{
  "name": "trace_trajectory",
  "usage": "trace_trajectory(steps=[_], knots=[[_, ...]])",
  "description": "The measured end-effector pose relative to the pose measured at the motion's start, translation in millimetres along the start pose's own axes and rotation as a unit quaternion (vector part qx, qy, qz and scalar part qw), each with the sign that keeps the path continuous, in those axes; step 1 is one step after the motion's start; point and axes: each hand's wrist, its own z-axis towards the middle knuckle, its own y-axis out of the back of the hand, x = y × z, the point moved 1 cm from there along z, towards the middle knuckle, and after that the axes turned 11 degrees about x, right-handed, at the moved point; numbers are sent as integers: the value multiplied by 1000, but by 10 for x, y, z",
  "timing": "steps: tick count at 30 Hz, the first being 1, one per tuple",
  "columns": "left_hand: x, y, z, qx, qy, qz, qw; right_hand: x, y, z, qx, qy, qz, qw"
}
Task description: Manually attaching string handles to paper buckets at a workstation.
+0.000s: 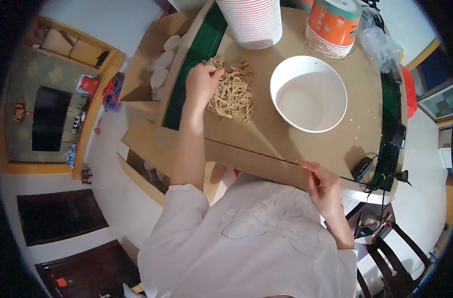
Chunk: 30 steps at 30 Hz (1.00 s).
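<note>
A loose heap of curly tan strands [232,94], like noodles or cord, lies on the brown cardboard-covered table [281,144]. My left hand [202,85] reaches to the upper left of the heap, its thumb and fingers bent together on the strands. To the right of the heap is a wide white paper tub [311,99], open at the top, with nothing distinct inside. Beside the table's near edge I hold my right hand [323,186] with thumb and index finger pinched. Whatever sits between those fingertips is too small to make out.
A tall stack of white cups [253,22] stands at the far side, with an orange-printed tub [333,25] to its right. Clear plastic bags [379,47] lie at the far right. Black cables [380,179] hang over the near right corner. Open cardboard boxes [144,74] flank the left side.
</note>
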Motion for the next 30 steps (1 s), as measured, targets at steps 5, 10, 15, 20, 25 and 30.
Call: trace_trajectory(steps=[5, 10, 15, 20, 25, 30], knots=[[64, -248, 91, 61, 69, -40, 995, -167, -83, -15, 0, 2, 33, 999], [41, 193, 290, -31, 60, -250, 966, -334, -161, 14, -13, -50, 95, 994], [-71, 270, 171, -30, -13, -101, 994, -295, -238, 20, 13, -43, 125, 991], [-98, 165, 62, -109, 50, -318, 940, -279, -267, 50, 8, -10, 108, 994], [178, 150, 260, -118, -39, -235, 964, -322, -270, 45, 13, -9, 98, 995], [159, -31, 430, 14, -54, -31, 998, -263, -313, 37, 41, -5, 101, 994]])
